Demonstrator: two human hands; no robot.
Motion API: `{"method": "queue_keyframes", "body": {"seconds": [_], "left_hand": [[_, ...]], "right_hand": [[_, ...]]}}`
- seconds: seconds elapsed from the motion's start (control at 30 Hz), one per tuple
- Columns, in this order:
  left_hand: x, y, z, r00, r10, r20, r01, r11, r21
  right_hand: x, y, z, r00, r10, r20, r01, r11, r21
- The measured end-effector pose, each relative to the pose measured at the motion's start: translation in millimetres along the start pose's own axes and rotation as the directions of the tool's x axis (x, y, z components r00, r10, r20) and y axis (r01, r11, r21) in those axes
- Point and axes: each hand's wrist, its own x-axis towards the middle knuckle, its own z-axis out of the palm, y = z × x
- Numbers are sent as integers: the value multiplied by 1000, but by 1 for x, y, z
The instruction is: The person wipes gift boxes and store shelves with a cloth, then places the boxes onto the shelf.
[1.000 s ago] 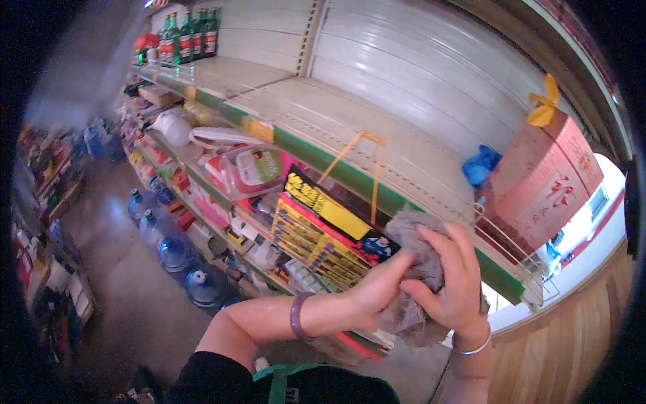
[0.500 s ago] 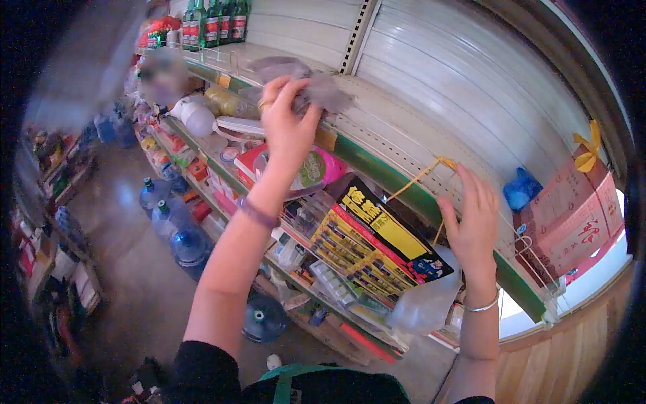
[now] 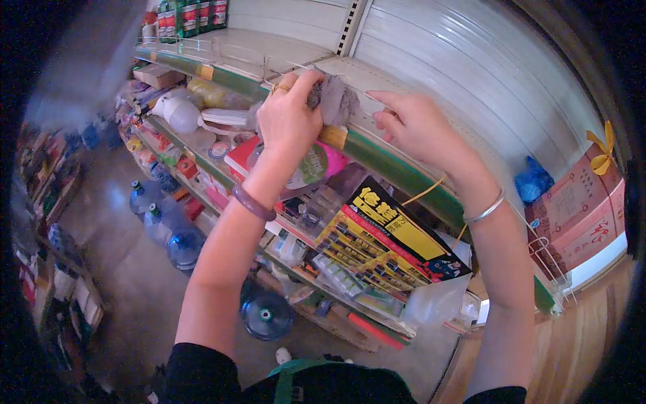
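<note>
My left hand (image 3: 291, 116) is closed around a bunched grey cloth (image 3: 338, 101) at the front edge of the upper shelf (image 3: 397, 156). To its right, my right hand (image 3: 420, 128) hovers over the same edge, index finger stretched toward the cloth and the other fingers partly bent. I see nothing held in it; whether its fingertips touch the thin wire rail (image 3: 286, 66) I cannot tell. Below my right hand, a yellow and black card of small tubes (image 3: 383, 236) hangs from a yellow cord (image 3: 425, 191).
Green bottles (image 3: 195, 17) stand at the far shelf end. A blue plastic bag (image 3: 533, 180) and a pink box (image 3: 582, 215) sit at the right. Lower shelves hold packed goods, including a white bulb (image 3: 180, 116). Large blue water bottles (image 3: 185, 249) stand on the floor.
My right hand has moved left and up, away from the yellow cord, toward the cloth. My left hand has shifted slightly right, and the cloth is more bunched at the shelf edge.
</note>
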Motion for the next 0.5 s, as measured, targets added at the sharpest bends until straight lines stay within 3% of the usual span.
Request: {"method": "queue_keyframes", "body": {"seconds": [0.03,0.17,0.37,0.47,0.5], "left_hand": [[-1,2,1,1000,-14,-4,14,1000,-6],[-7,-8,16,946,305,-110,-296,951,88],[6,-24,-7,897,435,82,-442,869,223],[4,-11,1,925,357,126,-379,880,287],[2,1,-1,951,260,166,-293,931,217]], "right_hand": [[0,3,1,1000,-5,-17,6,1000,13],[-4,7,2,1000,17,-25,-15,996,83],[-7,6,5,996,-12,-89,16,999,51],[-7,1,6,994,-3,-108,6,1000,23],[-7,0,6,994,2,-113,-1,1000,16]]}}
